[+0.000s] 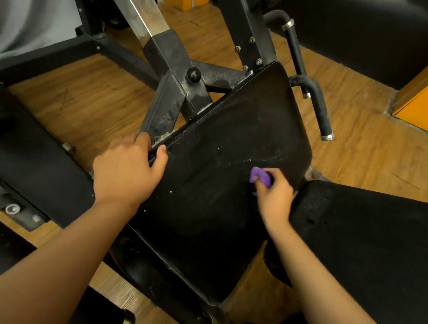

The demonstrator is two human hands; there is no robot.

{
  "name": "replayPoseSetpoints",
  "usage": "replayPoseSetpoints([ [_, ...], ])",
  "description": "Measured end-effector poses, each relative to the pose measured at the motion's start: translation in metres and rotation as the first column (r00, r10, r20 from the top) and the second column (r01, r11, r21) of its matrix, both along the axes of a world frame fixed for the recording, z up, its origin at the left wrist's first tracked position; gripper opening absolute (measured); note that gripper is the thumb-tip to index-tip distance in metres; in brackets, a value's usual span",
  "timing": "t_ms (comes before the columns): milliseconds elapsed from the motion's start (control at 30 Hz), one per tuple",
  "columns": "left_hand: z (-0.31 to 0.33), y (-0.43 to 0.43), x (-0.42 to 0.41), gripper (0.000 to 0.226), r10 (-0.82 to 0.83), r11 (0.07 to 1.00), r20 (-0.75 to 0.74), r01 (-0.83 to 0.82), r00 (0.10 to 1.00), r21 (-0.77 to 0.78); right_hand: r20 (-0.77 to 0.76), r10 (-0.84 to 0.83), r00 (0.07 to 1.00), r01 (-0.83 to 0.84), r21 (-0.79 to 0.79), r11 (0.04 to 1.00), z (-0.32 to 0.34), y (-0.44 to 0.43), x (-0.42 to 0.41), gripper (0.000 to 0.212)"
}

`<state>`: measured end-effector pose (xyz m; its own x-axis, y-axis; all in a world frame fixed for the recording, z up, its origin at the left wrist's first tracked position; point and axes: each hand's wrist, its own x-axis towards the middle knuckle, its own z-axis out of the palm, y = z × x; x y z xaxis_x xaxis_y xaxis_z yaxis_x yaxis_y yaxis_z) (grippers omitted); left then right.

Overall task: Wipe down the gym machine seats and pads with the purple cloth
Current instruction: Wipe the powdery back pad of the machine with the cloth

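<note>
Our right grip clutches the bunched purple cloth against the dusty seat pad, near its right edge; our left grip clasps the pad's left rim. Firm, overlapping strokes should lift the white specks.

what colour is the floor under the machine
Warm brown wood-plank pattern; the floor shows best in the head view, left of the black seat pad.
</note>
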<state>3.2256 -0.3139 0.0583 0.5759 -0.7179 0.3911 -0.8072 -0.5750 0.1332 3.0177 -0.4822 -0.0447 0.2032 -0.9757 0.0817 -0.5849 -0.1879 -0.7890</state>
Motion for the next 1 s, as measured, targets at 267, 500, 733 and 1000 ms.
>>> replayPoseSetpoints([
  [267, 0.001, 0.000, -0.001, 0.033, 0.008, 1.000, -0.003, -0.008, 1.000, 0.003, 0.042, 0.203, 0.978, -0.199, -0.078, 0.977, 0.013, 0.022, 0.002, 0.020],
  [500, 0.002, 0.000, 0.000, 0.032, -0.017, 1.000, 0.006, 0.017, 1.000, 0.020, 0.104, 0.083, 0.991, -0.083, -0.006, 0.997, 0.020, -0.004, 0.026, 0.019],
  [733, 0.002, 0.000, 0.000, 0.032, -0.006, 1.000, -0.005, 0.006, 1.000, 0.008, 0.120, 0.100, 0.988, -0.107, 0.061, 0.992, 0.032, -0.013, 0.021, 0.019],
  [1000, 0.002, 0.000, 0.001, 0.030, -0.026, 1.000, -0.033, 0.026, 0.999, 0.006, 0.169, 0.491, 0.855, -0.470, -0.147, 0.870, 0.061, 0.030, 0.061, 0.023],
])
